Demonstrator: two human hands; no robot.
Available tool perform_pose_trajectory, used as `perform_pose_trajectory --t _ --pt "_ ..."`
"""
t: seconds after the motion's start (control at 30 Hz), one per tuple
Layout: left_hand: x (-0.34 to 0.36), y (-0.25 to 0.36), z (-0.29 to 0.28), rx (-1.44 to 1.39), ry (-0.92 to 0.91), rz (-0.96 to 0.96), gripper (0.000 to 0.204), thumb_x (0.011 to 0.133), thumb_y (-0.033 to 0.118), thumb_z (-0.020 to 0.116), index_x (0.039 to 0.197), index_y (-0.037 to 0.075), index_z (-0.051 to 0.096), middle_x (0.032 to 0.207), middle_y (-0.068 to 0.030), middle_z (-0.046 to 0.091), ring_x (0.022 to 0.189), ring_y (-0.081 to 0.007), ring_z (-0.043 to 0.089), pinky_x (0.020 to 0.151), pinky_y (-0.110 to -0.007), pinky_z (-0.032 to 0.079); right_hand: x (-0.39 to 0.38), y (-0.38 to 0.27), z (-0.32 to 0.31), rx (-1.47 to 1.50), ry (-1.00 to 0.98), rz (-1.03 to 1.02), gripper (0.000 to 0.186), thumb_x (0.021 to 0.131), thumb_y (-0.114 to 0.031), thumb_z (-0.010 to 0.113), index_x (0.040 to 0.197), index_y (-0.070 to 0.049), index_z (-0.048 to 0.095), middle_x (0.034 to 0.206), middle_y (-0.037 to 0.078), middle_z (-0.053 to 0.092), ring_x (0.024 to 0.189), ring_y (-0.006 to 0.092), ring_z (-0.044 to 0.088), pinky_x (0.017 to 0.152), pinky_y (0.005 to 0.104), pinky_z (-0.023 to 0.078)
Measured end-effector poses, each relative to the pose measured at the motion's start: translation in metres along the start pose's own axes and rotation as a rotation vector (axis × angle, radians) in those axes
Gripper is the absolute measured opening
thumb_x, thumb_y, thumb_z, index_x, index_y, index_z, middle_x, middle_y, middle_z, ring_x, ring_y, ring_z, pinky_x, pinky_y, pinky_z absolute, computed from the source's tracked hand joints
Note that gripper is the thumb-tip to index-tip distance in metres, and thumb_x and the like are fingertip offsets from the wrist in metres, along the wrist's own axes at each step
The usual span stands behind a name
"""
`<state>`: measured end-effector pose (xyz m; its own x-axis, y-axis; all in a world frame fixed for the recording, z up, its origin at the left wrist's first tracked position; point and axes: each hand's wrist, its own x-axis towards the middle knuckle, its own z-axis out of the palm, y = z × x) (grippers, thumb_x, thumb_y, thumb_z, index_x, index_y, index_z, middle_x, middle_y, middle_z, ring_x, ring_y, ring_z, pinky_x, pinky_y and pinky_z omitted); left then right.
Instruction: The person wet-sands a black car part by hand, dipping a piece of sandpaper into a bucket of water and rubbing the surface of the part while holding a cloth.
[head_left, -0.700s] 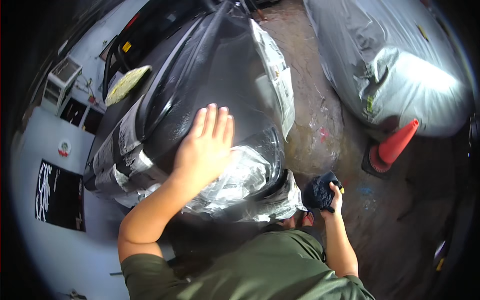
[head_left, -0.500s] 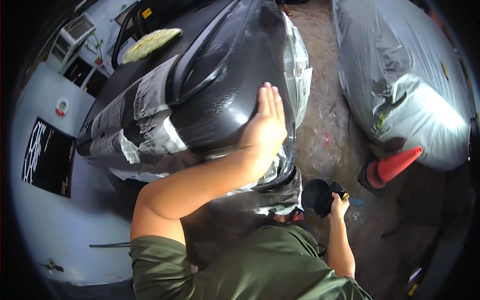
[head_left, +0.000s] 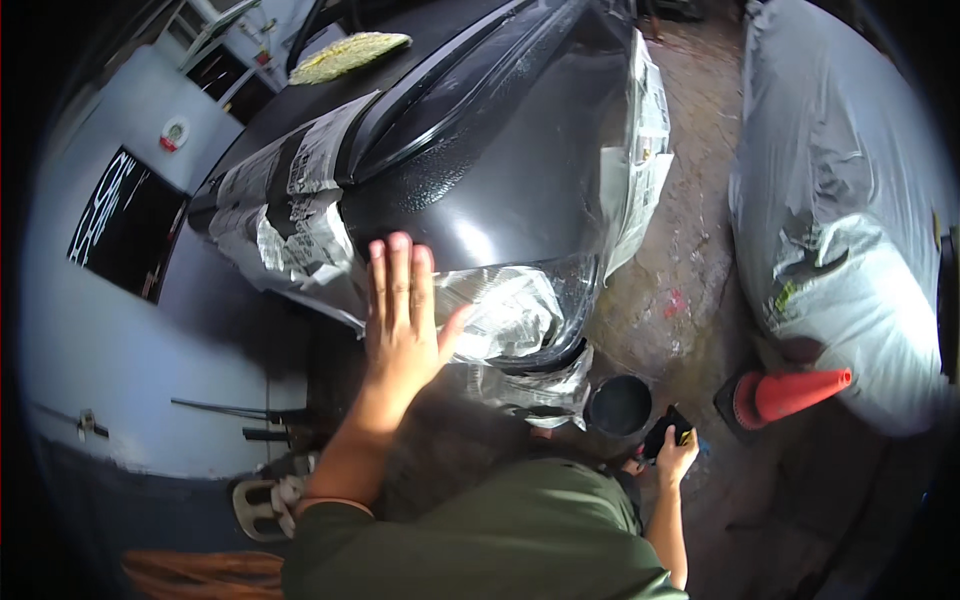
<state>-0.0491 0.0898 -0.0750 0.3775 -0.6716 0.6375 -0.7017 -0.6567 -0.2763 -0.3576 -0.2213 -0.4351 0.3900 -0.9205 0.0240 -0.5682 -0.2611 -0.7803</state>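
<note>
Left hand point(head_left: 402, 325) spread by glossy panel point(head_left: 530, 190), likely stiff, slick; right hand point(head_left: 678, 458) gripping dark pad point(head_left: 660, 432), probably light: edge hold suits.

- Shirt point(head_left: 480, 530): dark olive green, soft cloth, lightly creased.
- Left sleeve point(head_left: 322, 545): short, same green, loose at the opening.
- Left forearm point(head_left: 352, 450), left hand point(head_left: 402, 345): bare.
- Right forearm point(head_left: 668, 530), right hand point(head_left: 679, 460): bare, slender.
- Lower clothing point(head_left: 629, 488): dark, mostly hidden.
</note>
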Motion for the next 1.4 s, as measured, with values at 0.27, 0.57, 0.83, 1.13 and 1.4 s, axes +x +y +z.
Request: perform_pose_trajectory --t 0.27,0.57,0.83,1.13,1.4 --pt "-0.108 0.250 0.097 -0.922 -0.389 -0.157 0.094 0.097 0.019 0.085 0.174 -0.003 0.036 0.180 -0.0343 0.031 0.159 -0.0598 0.043 0.131 -0.061 0.038 0.041 -0.005 -0.047 0.284 -0.516 -0.082 0.023 0.100 -0.012 0.080 0.113 0.006 0.074 0.091 0.017 0.079 0.083 0.0210 0.075 0.080 0.0389 0.059" --pt "-0.246 0.430 0.279 -1.319 -0.761 -0.621 0.044 0.081 0.002 0.088 0.121 0.000 0.071 0.123 -0.0186 0.075 0.120 -0.0348 0.074 0.106 -0.045 0.058 0.053 0.033 -0.052 0.364 -0.714 0.172 0.039 0.103 -0.028 0.086 0.122 0.005 0.079 0.099 0.016 0.082 0.092 0.0200 0.075 0.091 0.0367 0.059" --pt "-0.307 0.450 0.403 -0.833 -1.236 -0.540 0.071 0.085 0.038 0.096 0.137 -0.003 0.073 0.172 -0.0244 0.050 0.149 -0.0407 0.060 0.122 -0.049 0.050 0.026 0.148 -0.095 0.092 -0.560 0.534 0.039 0.112 -0.033 0.075 0.111 0.006 0.078 0.090 0.010 0.082 0.083 0.0153 0.078 0.073 0.0311 0.060" --pt "-0.368 0.497 0.532 -0.601 -1.523 -0.944 0.048 0.103 0.035 0.081 0.143 0.007 0.077 0.144 -0.0279 0.073 0.138 -0.0417 0.069 0.118 -0.050 0.055 -0.046 0.236 -0.131 0.076 -0.424 0.901 0.035 0.115 -0.026 0.069 0.114 0.008 0.075 0.098 0.013 0.083 0.086 0.0183 0.083 0.073 0.0302 0.063" --pt "-0.395 0.493 0.537 -0.841 -1.314 -1.005 0.042 0.102 0.029 0.070 0.120 -0.008 0.077 0.130 -0.0340 0.076 0.126 -0.0521 0.071 0.104 -0.056 0.056 -0.083 0.257 -0.083 0.174 -0.482 1.033 0.037 0.120 -0.030 0.062 0.135 0.004 0.065 0.103 0.011 0.079 0.087 0.0223 0.084 0.067 0.0318 0.065"
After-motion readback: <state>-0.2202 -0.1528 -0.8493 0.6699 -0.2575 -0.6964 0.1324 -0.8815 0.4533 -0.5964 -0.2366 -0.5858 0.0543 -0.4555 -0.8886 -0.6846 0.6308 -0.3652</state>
